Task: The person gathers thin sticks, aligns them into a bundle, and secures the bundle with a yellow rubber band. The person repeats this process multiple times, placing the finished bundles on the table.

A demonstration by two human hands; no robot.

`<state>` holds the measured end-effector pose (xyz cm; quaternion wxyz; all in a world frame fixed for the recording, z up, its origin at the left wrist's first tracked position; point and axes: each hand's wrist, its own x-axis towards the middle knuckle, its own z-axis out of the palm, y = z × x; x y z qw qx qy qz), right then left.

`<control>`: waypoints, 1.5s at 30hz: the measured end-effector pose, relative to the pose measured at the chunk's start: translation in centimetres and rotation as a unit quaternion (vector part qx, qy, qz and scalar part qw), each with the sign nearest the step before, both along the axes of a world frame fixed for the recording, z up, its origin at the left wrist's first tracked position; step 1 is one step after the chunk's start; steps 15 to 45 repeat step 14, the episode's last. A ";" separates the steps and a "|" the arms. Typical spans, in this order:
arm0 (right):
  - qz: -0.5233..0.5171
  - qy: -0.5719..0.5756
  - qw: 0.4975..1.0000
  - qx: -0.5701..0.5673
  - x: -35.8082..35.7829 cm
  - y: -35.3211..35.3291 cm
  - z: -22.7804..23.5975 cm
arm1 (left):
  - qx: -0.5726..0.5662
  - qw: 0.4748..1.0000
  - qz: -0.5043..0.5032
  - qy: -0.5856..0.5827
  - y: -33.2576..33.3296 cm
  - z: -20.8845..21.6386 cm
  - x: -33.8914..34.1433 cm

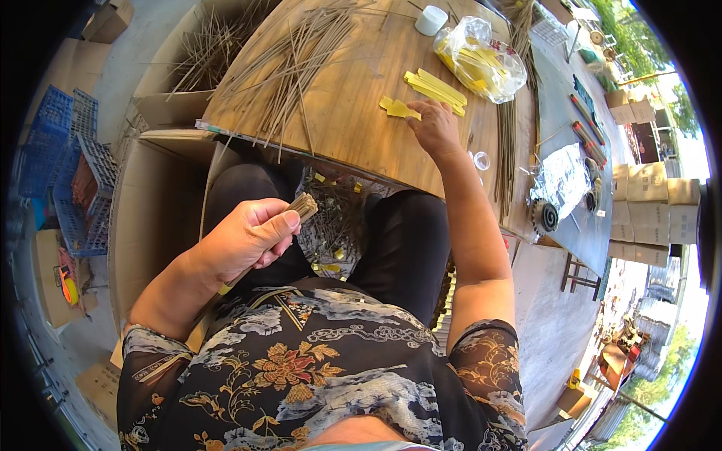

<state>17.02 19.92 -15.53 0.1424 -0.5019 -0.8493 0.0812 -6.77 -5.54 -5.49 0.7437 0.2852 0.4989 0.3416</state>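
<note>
My left hand (259,231) is wrapped round a bundle of thin brown sticks (304,204), held above my lap. The stick ends poke out past the thumb and forefinger, and the rest of the bundle runs back under the wrist. Over the wooden table, my right hand (436,128) has its fingertips pinched at the edge of some short yellow paper strips (397,109). A stack of longer yellow strips (436,90) lies just beyond those fingers. Behind it sits a clear plastic bag (481,62) with more yellow strips inside.
Loose brown sticks (289,71) spread over the left of the wooden table (368,150). A white cup-like container (431,20) stands at the back. An open cardboard box (154,218) and blue crates (53,135) are on the left. Crumpled foil (560,177) and a black coil (544,216) lie right.
</note>
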 end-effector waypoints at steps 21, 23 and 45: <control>0.063 -0.054 0.996 -0.046 -0.5 2.2 0.7 | -0.008 1.000 -0.008 -0.029 1.1 -1.7 -0.1; 0.063 -0.054 0.996 -0.046 -0.5 2.2 0.7 | -0.008 1.000 -0.008 -0.029 1.1 -1.7 -0.1; 0.063 -0.054 0.996 -0.046 -0.5 2.2 0.7 | -0.008 1.000 -0.008 -0.029 1.1 -1.7 -0.1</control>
